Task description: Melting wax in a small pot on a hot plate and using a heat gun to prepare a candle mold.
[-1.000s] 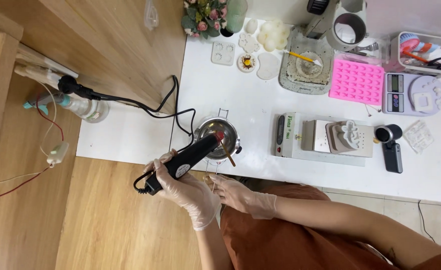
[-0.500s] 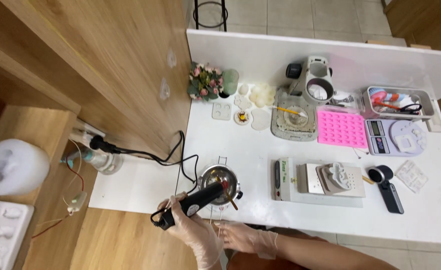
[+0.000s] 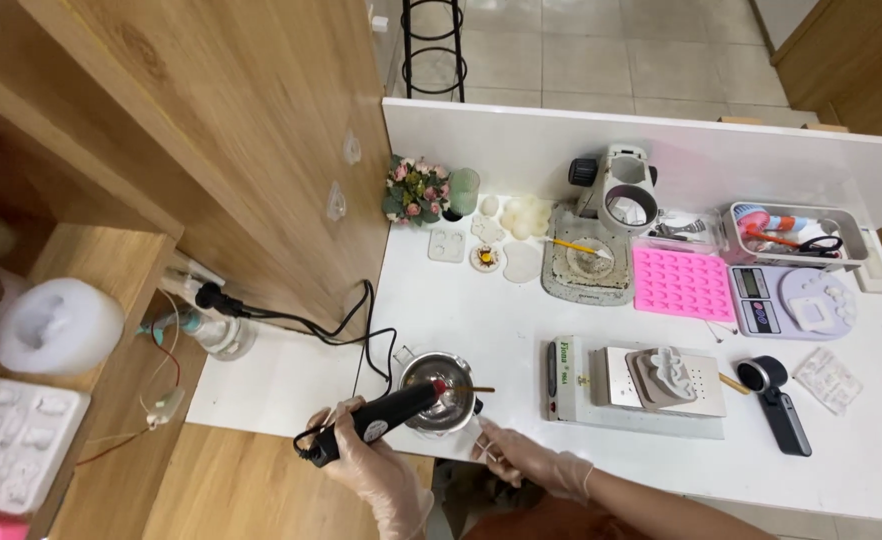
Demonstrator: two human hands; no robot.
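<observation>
We have our gloved left hand wrapped around the black heat gun, nozzle over the small steel pot at the table's near edge. Right hand rests open beside it. Tugging the cord could tip it.

Shiny polished steel pot on a smooth white matt tabletop, matt black plastic heat tool held in thin see-through gloves, a rubbery pink silicone mould, and warm wood-grain panels on the side.
</observation>
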